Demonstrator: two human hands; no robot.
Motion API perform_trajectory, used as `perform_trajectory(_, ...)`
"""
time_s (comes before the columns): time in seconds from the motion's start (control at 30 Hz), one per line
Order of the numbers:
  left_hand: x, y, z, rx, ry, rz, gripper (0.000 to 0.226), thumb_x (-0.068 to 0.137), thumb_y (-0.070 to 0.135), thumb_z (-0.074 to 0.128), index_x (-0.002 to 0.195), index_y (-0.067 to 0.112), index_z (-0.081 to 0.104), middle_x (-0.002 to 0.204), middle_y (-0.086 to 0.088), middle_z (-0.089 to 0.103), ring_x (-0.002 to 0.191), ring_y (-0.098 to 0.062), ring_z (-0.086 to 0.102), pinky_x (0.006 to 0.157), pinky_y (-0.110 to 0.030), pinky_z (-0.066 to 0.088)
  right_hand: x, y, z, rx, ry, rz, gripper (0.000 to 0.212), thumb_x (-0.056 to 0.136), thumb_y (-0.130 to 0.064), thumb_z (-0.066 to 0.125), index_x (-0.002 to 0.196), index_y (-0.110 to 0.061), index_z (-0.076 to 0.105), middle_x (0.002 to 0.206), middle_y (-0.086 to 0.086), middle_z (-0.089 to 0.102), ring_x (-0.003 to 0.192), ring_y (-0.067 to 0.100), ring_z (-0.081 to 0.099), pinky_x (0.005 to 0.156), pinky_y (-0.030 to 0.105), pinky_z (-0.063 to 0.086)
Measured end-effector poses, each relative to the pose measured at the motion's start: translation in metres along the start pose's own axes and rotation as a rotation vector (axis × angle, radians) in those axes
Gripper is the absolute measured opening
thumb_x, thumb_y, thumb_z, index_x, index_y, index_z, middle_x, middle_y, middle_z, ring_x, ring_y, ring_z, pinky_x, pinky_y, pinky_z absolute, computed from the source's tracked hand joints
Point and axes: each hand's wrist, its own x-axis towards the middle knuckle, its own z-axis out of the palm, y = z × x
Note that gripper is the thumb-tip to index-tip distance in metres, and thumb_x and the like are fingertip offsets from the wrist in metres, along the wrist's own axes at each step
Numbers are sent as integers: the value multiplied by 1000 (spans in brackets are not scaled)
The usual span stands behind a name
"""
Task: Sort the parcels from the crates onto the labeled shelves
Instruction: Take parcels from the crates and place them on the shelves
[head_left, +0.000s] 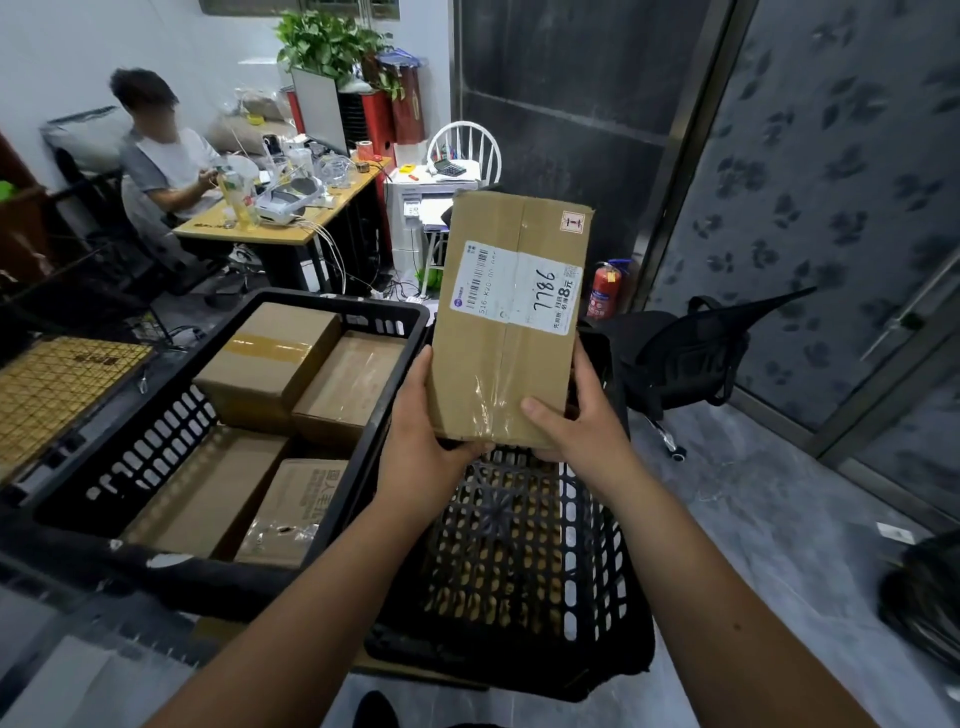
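I hold a flat brown cardboard parcel (511, 317) upright in front of me, its white label with the handwritten number 7786 facing me. My left hand (423, 431) grips its lower left edge and my right hand (574, 421) grips its lower right corner. Below the parcel stands a black perforated crate (519, 561) with a bare mesh bottom. To the left a second black crate (363, 431) holds several brown boxes (270, 358). No shelves are in view.
A black office chair (691, 358) and a red fire extinguisher (605, 288) stand behind the crates at right. A person sits at a cluttered wooden desk (270, 218) at back left. A printer stand (421, 218) and dark wall panels rise behind. Grey floor lies right.
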Motion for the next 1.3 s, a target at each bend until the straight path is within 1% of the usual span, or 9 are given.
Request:
perform_trajectory(0.1, -5, -1, -5, -60, -132, 2, 120, 73, 30, 96, 161, 44, 16, 159, 24, 35, 142, 2, 40, 108, -24, 41, -2, 7, -7, 31, 16, -36, 95, 96, -18, 73, 162, -52, 13, 154, -23, 47, 139, 5, 51, 111, 44, 49)
perform_trajectory(0.2, -2, -3, -21, -148, -292, 2, 99, 84, 40, 85, 159, 49, 21, 161, 25, 35, 149, -4, 35, 118, -38, 35, -5, 6, -12, -21, 44, -38, 97, 99, -17, 69, 154, -67, 7, 153, -38, 37, 138, -5, 47, 115, 44, 46)
perform_trajectory(0.33, 18, -4, -40, -172, -318, -20, 61, 96, 24, 62, 151, 45, 43, 152, 13, 53, 147, -12, 43, 120, -58, 35, -6, 8, -13, -160, 28, -61, 78, 102, -21, 63, 153, -66, 23, 165, -22, 25, 150, 1, 30, 124, 44, 34)
perform_trajectory(0.47, 30, -4, -42, -66, -209, -14, 64, 99, -3, 60, 139, 46, 53, 134, 18, 65, 134, -9, 57, 115, -52, 45, -2, 5, -7, -98, 14, -49, 77, 100, -15, 64, 151, -63, 33, 162, -25, 27, 146, -4, 34, 122, 40, 37)
perform_trajectory(0.63, 34, -4, -46, 107, -34, -106, 62, 92, 12, 78, 140, 43, 53, 128, 28, 62, 126, -1, 58, 110, -43, 50, 13, 9, -7, -44, -94, 0, 91, 90, -1, 69, 147, -65, 37, 159, -24, 31, 140, 11, 45, 112, 51, 49)
perform_trajectory(0.83, 34, -10, -65, 233, 163, -194, 77, 79, 28, 91, 144, 39, 52, 141, 16, 59, 132, -5, 53, 112, -43, 47, 32, 13, 1, -68, -253, -31, 92, 91, -4, 73, 153, -58, 32, 156, -30, 30, 131, -19, 40, 99, 9, 45)
perform_trajectory(1.0, 24, -21, -95, 283, 172, -282, 82, 73, 31, 94, 143, 42, 52, 139, 16, 61, 126, -6, 59, 106, -45, 52, 46, 9, 23, -91, -376, -58, 93, 90, -4, 77, 154, -54, 33, 159, -26, 29, 133, -21, 37, 95, 2, 42)
perform_trajectory(1.1, 7, -25, -115, 353, 234, -318, 80, 71, 30, 96, 141, 37, 56, 126, 21, 62, 113, 1, 57, 100, -20, 46, 50, 4, 44, -143, -467, -90, 94, 89, -7, 79, 154, -56, 32, 159, -31, 26, 139, -15, 32, 97, 1, 39)
perform_trajectory(1.3, -34, -18, -161, 439, 401, -368, 84, 69, 37, 96, 142, 36, 55, 139, 17, 58, 129, -8, 52, 109, -38, 45, 51, -18, 92, -202, -600, -157, 96, 88, -17, 82, 149, -66, 28, 154, -30, 26, 136, -2, 36, 98, 9, 35)
